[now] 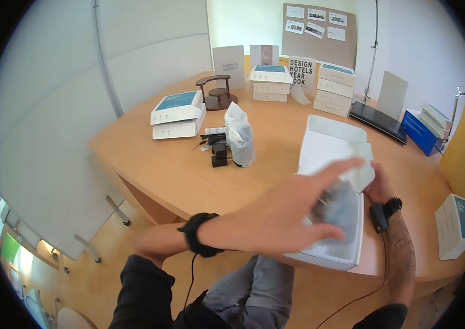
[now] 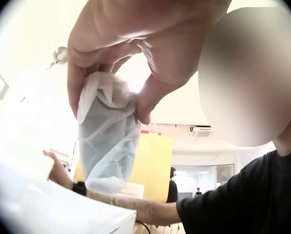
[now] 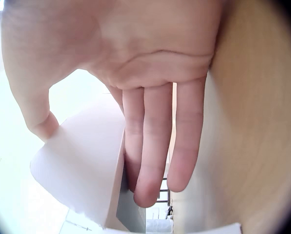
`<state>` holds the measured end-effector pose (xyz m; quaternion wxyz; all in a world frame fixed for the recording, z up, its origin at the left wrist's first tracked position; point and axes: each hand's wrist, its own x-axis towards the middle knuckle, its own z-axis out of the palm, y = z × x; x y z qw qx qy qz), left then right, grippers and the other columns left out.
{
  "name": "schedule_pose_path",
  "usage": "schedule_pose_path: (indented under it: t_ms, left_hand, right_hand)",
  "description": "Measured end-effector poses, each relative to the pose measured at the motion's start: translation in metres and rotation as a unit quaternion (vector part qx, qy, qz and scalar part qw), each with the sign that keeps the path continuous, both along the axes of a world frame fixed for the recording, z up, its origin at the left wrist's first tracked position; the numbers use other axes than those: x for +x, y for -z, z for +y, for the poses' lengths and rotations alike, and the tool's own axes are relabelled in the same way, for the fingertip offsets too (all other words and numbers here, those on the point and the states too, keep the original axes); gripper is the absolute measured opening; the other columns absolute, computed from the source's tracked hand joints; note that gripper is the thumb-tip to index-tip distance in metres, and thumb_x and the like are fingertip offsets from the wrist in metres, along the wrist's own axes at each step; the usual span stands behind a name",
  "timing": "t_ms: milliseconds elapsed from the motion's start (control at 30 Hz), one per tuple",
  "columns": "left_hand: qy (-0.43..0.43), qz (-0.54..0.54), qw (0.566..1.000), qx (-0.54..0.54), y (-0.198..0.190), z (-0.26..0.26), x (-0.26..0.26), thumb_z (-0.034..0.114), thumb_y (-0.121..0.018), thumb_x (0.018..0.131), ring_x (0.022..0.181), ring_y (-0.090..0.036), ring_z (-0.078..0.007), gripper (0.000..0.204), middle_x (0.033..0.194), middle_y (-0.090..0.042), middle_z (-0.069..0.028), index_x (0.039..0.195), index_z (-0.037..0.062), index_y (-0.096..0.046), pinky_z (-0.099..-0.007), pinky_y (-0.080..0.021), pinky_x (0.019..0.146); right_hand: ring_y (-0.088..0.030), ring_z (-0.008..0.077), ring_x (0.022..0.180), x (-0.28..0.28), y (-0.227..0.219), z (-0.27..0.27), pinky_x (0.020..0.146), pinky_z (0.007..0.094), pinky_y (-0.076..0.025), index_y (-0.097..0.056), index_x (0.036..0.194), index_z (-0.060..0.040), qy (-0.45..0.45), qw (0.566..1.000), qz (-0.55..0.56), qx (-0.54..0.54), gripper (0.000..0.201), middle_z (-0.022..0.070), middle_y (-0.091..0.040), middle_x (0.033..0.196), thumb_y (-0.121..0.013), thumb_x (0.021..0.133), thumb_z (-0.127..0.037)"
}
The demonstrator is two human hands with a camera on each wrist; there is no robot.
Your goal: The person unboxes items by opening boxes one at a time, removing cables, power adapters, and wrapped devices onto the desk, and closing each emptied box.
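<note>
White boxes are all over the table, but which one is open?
The white box nearest the person, at the table's front edge under the left hand. Its lid stands up; the others are closed.

White box (image 1: 328,143), translucent grey pouch (image 2: 109,141), tan wood table (image 1: 183,170), blue-topped boxes (image 1: 176,102).

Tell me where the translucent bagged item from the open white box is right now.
In the head view the translucent bag is pinched in the left hand, just above the open white box at the table's near right edge, beside the right hand.
</note>
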<state>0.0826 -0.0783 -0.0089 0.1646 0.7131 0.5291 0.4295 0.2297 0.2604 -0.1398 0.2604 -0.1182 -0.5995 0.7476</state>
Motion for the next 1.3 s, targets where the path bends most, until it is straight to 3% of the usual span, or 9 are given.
schedule_pose_path:
  t_ms: [67,133,200,300,400,833,1133,1200,1300]
  left_hand:
    - [-0.062,0.022,0.997,0.044,-0.008,-0.016,-0.017,0.012,-0.080,0.079,0.110,-0.061,-0.0353,0.085,0.132,-0.058,-0.0174,0.150,0.0092,-0.035,-0.0377,-0.051,0.087]
    - [-0.117,0.042,0.988,0.088,-0.009,-0.023,-0.033,0.011,-0.080,0.078,0.112,-0.061,-0.0334,0.084,0.137,-0.056,-0.0152,0.150,0.0102,-0.037,-0.0363,-0.051,0.088]
    - [-0.215,0.170,0.953,0.127,0.003,-0.021,-0.057,0.011,-0.079,0.079,0.108,-0.061,-0.0340,0.081,0.126,-0.061,-0.0175,0.149,0.0103,-0.039,-0.0357,-0.051,0.085]
    - [-0.249,0.210,0.943,0.071,0.017,-0.017,-0.080,0.010,-0.078,0.079,0.100,-0.062,-0.0361,0.080,0.110,-0.064,-0.0197,0.149,0.0115,-0.038,-0.0389,-0.050,0.081]
    - [-0.263,0.253,0.931,0.014,0.029,-0.011,-0.100,0.010,-0.075,0.080,0.090,-0.061,-0.0387,0.080,0.096,-0.064,-0.0205,0.150,0.0104,-0.037,-0.0423,-0.048,0.078]
    - [-0.250,0.264,0.931,-0.014,0.056,0.001,-0.141,0.016,-0.076,0.080,0.090,-0.060,-0.0387,0.086,0.098,-0.063,-0.0187,0.152,0.0099,-0.031,-0.0431,-0.048,0.079]
    - [-0.275,0.309,0.907,0.079,0.050,-0.007,-0.136,0.017,-0.081,0.074,0.110,-0.055,-0.0348,0.083,0.116,-0.061,-0.0158,0.147,0.0100,-0.042,-0.0427,-0.043,0.095]
    - [-0.331,0.399,0.841,0.152,0.046,-0.012,-0.128,0.018,-0.081,0.074,0.119,-0.051,-0.0364,0.079,0.126,-0.058,-0.0160,0.144,0.0100,-0.045,-0.0446,-0.041,0.101]
    - [-0.332,0.330,0.871,0.149,0.043,-0.030,-0.102,0.022,-0.081,0.076,0.130,-0.044,-0.0374,0.075,0.138,-0.051,-0.0155,0.142,0.0102,-0.048,-0.0471,-0.037,0.107]
  right_hand:
    - [-0.066,0.0227,0.109,-0.001,0.005,0.009,0.085,0.0378,-0.058,-0.047,0.141,-0.0041,-0.016,1.000,0.010,0.008,0.064,0.0104,-0.064,0.127,-0.050,0.096,-0.049]
    - [-0.064,0.0212,0.112,0.000,0.000,0.004,0.089,0.0379,-0.055,-0.046,0.141,-0.0047,0.054,0.998,0.024,-0.011,0.064,0.0095,-0.062,0.130,-0.050,0.096,-0.050]
    - [-0.063,0.0210,0.113,-0.001,0.002,0.007,0.090,0.0378,-0.054,-0.046,0.142,-0.0048,0.050,0.998,0.033,-0.005,0.063,0.0093,-0.062,0.130,-0.049,0.097,-0.050]
    - [-0.062,0.0211,0.115,0.000,0.006,0.015,0.092,0.0377,-0.053,-0.046,0.142,-0.0049,0.037,0.998,0.042,-0.005,0.063,0.0091,-0.061,0.132,-0.049,0.097,-0.049]
    - [-0.061,0.0218,0.116,-0.002,0.008,0.016,0.092,0.0377,-0.052,-0.044,0.143,-0.0050,0.032,0.998,0.054,-0.020,0.063,0.0092,-0.059,0.134,-0.049,0.098,-0.048]
    - [-0.055,0.0247,0.125,-0.002,0.006,0.014,0.102,0.0409,-0.046,-0.043,0.144,-0.0021,0.017,0.997,0.068,-0.027,0.063,0.0110,-0.055,0.139,-0.050,0.099,-0.045]
    - [-0.051,0.0264,0.130,-0.001,0.000,0.008,0.108,0.0419,-0.041,-0.040,0.145,0.0010,0.006,0.996,0.081,-0.034,0.062,0.0138,-0.051,0.143,-0.049,0.100,-0.040]
    - [-0.051,0.0262,0.130,0.000,0.000,0.008,0.108,0.0415,-0.041,-0.040,0.145,0.0011,0.004,0.996,0.084,-0.043,0.061,0.0139,-0.051,0.143,-0.048,0.100,-0.039]
    - [-0.051,0.0256,0.130,-0.003,0.000,0.005,0.109,0.0407,-0.040,-0.039,0.145,0.0013,0.005,0.994,0.100,-0.042,0.060,0.0138,-0.051,0.144,-0.048,0.101,-0.038]
